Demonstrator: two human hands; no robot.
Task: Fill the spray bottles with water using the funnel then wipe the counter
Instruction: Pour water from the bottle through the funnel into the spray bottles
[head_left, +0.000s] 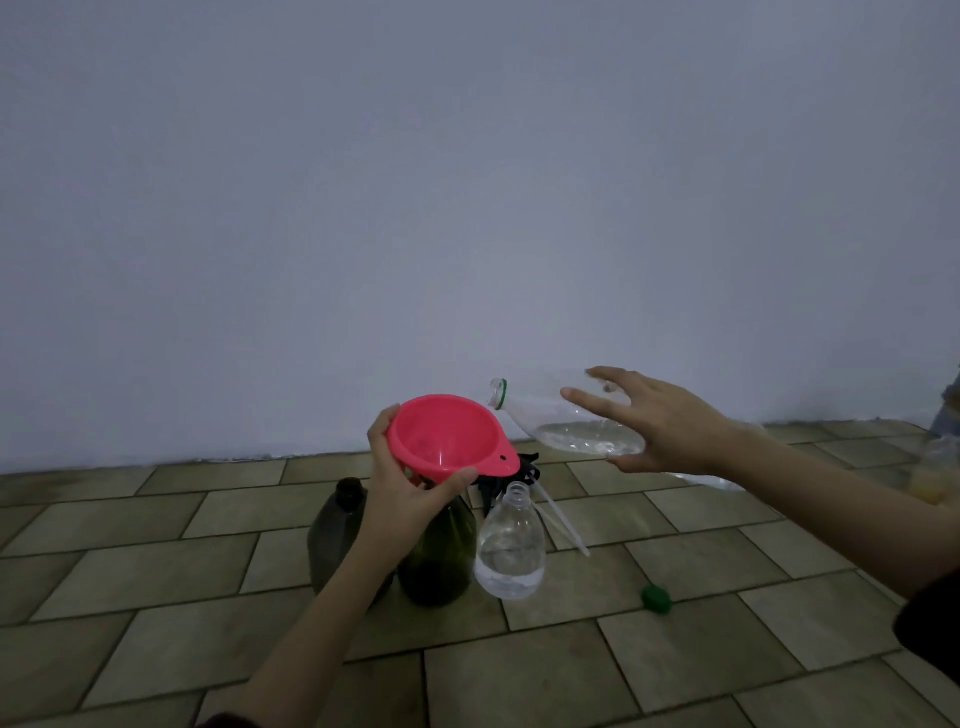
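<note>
Gripping the pink funnel (449, 436) by its rim just left of centre, the left hand (410, 488) has thumb and fingers closed around the bowl and holds it over the dark green bottle (441, 556); whether the spout sits inside that neck I cannot tell, since the hand covers it. To the right, the right hand (654, 421) is spread wide around a clear water bottle (571, 415), tipped almost flat with its open mouth pointing left toward the funnel and a little water pooled low in its belly. Below centre, a clear spray bottle (511, 551), partly filled and uncapped, stands just beside the green one, a brownish bottle (332, 535) stands to the left, and a green cap (657, 598) lies on the tiled counter (675, 665) toward the lower right. The filling step looks to be in hand. Next, the mouth must come over the funnel's bowl and tip further, slowly, with the funnel held steady.
</note>
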